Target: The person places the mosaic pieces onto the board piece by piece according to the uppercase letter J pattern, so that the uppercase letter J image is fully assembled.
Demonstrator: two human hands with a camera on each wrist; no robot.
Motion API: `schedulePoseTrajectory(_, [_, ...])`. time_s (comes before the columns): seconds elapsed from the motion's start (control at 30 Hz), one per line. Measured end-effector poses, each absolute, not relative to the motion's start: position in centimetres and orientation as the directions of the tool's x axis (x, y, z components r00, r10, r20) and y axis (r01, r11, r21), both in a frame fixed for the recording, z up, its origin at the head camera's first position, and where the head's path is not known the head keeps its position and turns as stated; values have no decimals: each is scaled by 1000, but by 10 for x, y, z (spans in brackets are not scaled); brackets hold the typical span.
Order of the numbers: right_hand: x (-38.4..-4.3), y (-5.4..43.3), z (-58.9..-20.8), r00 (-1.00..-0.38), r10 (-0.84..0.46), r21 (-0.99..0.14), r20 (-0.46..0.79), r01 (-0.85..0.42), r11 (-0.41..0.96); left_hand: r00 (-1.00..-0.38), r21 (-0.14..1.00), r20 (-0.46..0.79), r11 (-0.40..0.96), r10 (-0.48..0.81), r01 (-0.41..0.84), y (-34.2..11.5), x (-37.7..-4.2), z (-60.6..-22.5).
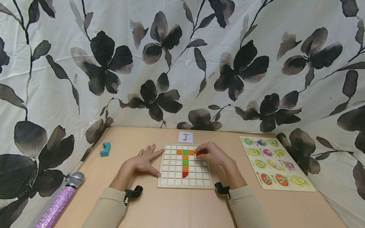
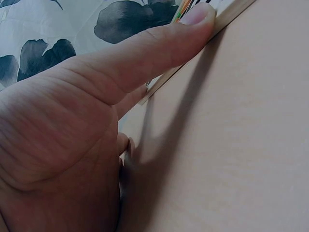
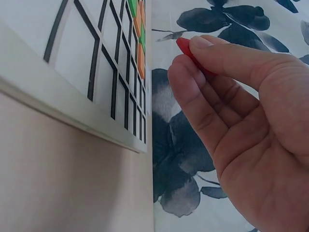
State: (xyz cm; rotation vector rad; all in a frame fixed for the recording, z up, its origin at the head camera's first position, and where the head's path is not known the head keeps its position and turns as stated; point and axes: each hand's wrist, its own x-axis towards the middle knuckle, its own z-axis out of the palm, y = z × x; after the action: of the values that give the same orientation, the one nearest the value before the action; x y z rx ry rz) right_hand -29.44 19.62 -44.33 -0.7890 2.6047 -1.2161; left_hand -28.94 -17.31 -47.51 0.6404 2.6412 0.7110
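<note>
A white gridded board [image 1: 171,182] lies on the table with orange, green and red pieces forming a T shape. At the foot of its column sits a rounded red piece [image 1: 185,174]; the bar shows orange, green and orange. My left hand [image 1: 144,161] spreads beside the board, its thumb [image 2: 198,17] and index fingertip at the left edge. Over the board's upper right, my right hand [image 1: 215,154] pinches a small red piece [image 3: 183,46] between thumb and fingers. Most of that piece is hidden by the fingers. It is close to the right end of the bar.
Behind the board lies a small pattern card [image 1: 185,137]. A turquoise curved block [image 1: 105,149] and a glittery purple microphone [image 1: 61,199] are on the left. To the right is a board of fruit pictures [image 1: 278,164]. A floral cloth [image 1: 199,79] hangs behind the table.
</note>
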Motion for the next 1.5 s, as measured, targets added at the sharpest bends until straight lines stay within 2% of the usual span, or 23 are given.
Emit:
schedulePoseTrajectory(0.2, [-293, 186, -443, -842, -536, -739, 66, -402, 540, -845, 537, -198, 776, 497, 331, -173, -290, -474])
schedulePoseTrajectory(0.43, [-290, 175, -443, -805, -588, -708, 76, -459, 537, -844, 538, -200, 776, 498, 330, -172, -290, -473])
schedulePoseTrajectory(0.83, [-287, 165, -444, -809, -587, -704, 38, -439, 558, -845, 541, -205, 776, 495, 324, -172, -290, -474])
schedulePoseTrajectory(1.17, [-283, 156, -444, -795, -605, -754, 40, -421, 504, -842, 550, -208, 772, 497, 319, -172, -290, -474])
schedulePoseTrajectory(1.5, [-281, 144, -448, -767, -642, -759, 14, -426, 493, -842, 549, -198, 768, 503, 330, -173, -290, -474])
